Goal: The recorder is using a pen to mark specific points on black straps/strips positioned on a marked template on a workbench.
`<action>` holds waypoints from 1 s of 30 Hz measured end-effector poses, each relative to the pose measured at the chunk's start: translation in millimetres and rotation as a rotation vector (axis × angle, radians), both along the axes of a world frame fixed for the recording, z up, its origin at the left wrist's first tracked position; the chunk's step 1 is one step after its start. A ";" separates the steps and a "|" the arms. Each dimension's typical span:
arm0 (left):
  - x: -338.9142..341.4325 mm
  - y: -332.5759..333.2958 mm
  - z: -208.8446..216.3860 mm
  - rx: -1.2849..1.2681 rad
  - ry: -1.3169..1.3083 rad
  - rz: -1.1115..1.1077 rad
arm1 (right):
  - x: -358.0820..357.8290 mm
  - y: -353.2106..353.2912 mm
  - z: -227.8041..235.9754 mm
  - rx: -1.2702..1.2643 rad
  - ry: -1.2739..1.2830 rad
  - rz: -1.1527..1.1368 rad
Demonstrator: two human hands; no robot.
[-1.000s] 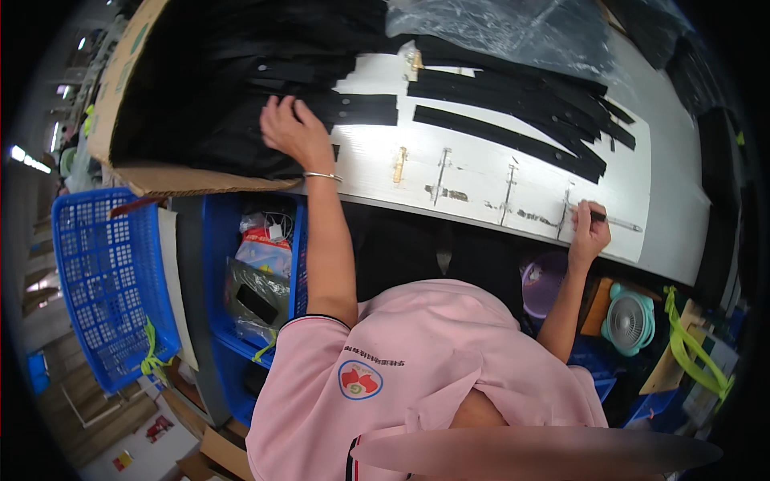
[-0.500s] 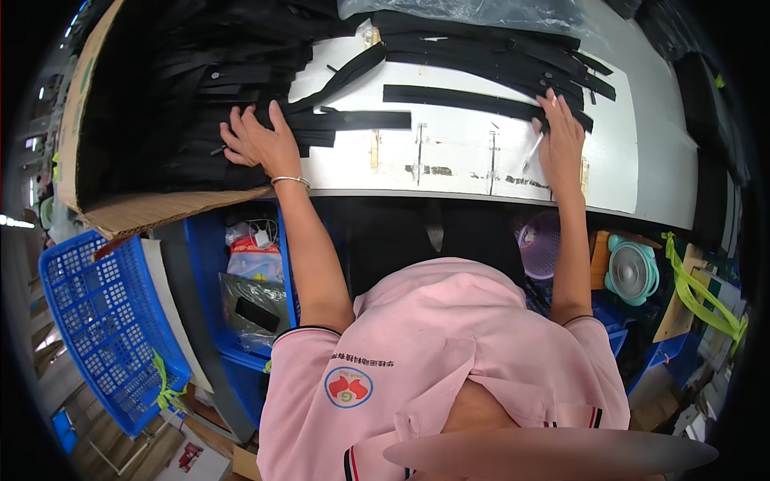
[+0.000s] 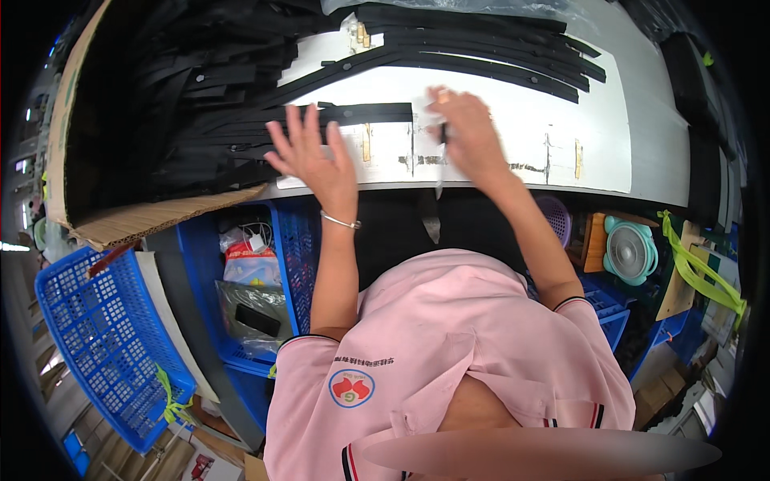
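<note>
A black strip (image 3: 381, 113), flat, straight, grey-dotted, lies on the left of the white board (image 3: 603, 144), partly hidden by my wide-spread left hand (image 3: 321, 160). Over the board my right hand (image 3: 472, 136) holds a pen (image 3: 443, 135); left stands a cardboard box (image 3: 172, 216).

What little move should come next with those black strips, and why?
Perhaps rest the left hand on the black strip between the two hands, to steady it: that hand is spread right by it, and the right hand, holding a slim pen-like tool, is near the strip's free end.
</note>
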State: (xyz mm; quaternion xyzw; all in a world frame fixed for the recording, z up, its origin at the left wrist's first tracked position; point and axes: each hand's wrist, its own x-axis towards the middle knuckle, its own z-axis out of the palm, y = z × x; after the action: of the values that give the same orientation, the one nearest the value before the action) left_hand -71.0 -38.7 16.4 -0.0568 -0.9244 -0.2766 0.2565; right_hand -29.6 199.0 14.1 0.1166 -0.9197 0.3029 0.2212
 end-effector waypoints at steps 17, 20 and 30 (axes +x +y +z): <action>5.8 53.9 -4.3 -0.172 -0.162 -0.484 | 76.6 72.7 9.6 0.241 -0.117 -0.280; 3.1 71.3 0.5 -0.218 -0.174 -0.568 | 99.2 89.3 14.0 0.214 -0.127 -0.297; 67.4 91.0 11.0 -0.359 -0.324 -0.749 | 151.7 131.7 15.6 0.249 -0.095 -0.436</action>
State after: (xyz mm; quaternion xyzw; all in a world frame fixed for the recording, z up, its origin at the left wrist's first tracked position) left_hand -3.6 52.3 27.5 -0.3871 -0.9017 -0.1910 -0.0234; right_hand 122.1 330.7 29.7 -0.0726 -0.9626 0.1377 0.2216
